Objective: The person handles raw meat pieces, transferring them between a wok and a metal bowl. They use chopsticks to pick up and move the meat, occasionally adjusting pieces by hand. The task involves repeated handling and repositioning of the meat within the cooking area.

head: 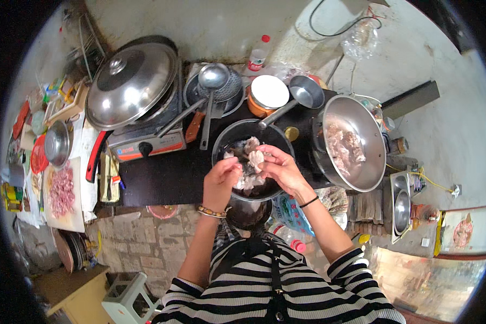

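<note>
Over a dark round basin (218,139), my right hand (282,167) pinches a pale piece of meat (256,160) between thumb and fingers. My left hand (223,175) is just left of that piece, its fingertips drawn together; whether they hold a scrap is hard to see. More pale meat pieces (249,181) lie in the basin below both hands, some in what looks like water. To the right stands a large steel wok (372,137) with several pieces of pinkish meat (344,148) in it.
A steel saucepan (308,92) reaches its handle over the basin's rim. Behind are a lidded orange pot (263,107), a bowl with a ladle (214,77) and a plastic bottle (259,52). Left are a lidded wok (133,85) on a stove and chopped meat (62,192) on a cutting board.
</note>
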Motion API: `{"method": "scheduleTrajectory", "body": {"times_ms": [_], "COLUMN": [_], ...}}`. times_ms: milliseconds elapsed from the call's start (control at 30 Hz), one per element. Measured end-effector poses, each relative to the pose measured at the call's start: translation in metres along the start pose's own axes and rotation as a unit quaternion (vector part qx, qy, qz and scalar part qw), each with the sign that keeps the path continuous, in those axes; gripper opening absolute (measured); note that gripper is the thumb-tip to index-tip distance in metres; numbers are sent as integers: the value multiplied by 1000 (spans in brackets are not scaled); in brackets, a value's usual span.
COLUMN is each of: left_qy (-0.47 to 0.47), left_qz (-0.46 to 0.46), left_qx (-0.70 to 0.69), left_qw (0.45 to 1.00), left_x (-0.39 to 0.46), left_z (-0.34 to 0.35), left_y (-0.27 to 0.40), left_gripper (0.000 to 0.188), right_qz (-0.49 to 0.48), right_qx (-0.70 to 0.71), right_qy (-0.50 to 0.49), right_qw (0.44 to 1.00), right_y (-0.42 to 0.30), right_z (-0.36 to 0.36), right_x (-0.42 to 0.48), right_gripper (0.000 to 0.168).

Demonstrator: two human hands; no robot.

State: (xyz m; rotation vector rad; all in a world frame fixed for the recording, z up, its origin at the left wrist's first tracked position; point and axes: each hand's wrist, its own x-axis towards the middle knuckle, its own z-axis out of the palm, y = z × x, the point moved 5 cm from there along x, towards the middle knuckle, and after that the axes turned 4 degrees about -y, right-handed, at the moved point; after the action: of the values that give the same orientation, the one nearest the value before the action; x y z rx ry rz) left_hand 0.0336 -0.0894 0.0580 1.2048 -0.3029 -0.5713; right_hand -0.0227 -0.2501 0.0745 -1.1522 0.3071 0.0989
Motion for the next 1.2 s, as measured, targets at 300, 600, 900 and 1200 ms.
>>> {"method": "scheduleTrajectory", "body": {"times_ms": [300, 600, 900, 1200], "left_qy": [-77, -49, 53, 157], "left_qz": [20, 35, -16, -4], "left_qx": [25, 57, 17, 40], "left_qw": [997, 997, 998, 987], "left_x": [21, 21, 14, 1], "left_z": [75, 136, 93, 42], "left_y": [1, 27, -10, -8], "left_gripper": [27, 20, 21, 23], "right_qz": [-36, -129, -78, 116], "right_qx": [42, 37, 70, -712], "right_qy": [-32, 108, 221, 163], "right_qw": [998, 985, 970, 673], "right_y": [-41, -125, -130, -94], "right_z": [-11, -119, -226, -297], "right_x": [-43, -122, -168, -135], "right_gripper": [41, 28, 22, 16]}}
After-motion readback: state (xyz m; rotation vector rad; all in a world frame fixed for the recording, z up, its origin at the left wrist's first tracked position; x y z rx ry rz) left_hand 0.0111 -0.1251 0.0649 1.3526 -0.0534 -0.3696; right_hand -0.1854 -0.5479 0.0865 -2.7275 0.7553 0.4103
